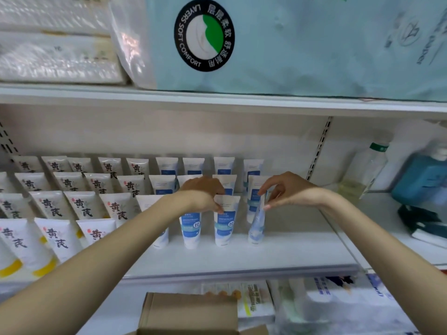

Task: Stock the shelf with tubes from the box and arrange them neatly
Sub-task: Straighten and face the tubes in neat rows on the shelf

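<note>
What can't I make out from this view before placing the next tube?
All in the head view.
cardboard box: contents cut off by the bottom edge.
edge-on tube, pinched by right hand: label turned sideways.
front-row tube: top corner covered by left hand.
blue bottle, far right: blurred.

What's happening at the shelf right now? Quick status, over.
Left hand grips top of front blue tube. Right hand pinches end tube, turned edge-on. Bare shelf to its right, nothing blocking.

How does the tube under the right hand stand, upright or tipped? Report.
Upright on its cap, turned edge-on. The right hand pinches the tube by its flat top; the neighbouring tube faces front.
</note>
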Available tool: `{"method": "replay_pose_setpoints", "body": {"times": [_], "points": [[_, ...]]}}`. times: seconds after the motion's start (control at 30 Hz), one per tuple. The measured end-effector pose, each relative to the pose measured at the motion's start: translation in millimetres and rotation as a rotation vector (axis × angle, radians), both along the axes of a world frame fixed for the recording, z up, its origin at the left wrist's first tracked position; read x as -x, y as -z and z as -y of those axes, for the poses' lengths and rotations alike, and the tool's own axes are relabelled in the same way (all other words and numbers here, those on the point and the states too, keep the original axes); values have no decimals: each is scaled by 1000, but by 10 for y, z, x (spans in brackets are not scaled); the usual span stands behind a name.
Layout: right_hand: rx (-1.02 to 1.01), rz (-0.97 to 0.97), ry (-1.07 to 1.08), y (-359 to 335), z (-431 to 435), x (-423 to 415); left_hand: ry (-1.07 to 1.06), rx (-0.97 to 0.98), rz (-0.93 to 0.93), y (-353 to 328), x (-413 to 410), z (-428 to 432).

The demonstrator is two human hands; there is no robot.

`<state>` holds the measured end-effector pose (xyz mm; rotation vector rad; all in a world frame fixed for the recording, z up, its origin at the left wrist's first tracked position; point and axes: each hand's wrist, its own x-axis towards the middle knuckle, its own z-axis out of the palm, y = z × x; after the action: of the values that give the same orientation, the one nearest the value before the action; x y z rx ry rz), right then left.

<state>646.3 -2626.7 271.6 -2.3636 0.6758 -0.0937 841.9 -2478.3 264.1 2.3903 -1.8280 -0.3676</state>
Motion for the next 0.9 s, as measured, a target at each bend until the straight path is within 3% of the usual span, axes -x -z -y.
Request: {"method": "replay_pose_setpoints", "body": {"times": [0.2, 0.57, 0.77, 0.9], "points": [[178, -11, 109, 42, -32, -69, -2, 9, -35, 6, -43, -5], [288, -106, 192, 44, -23, -56, 38, 77, -35, -60, -37, -19], [344, -212, 187, 12, -29, -37, -40, 206, -155, -123, -60, -43], [405, -214, 187, -97, -134, -37, -42, 224, -99, -203, -55, -166]]}}
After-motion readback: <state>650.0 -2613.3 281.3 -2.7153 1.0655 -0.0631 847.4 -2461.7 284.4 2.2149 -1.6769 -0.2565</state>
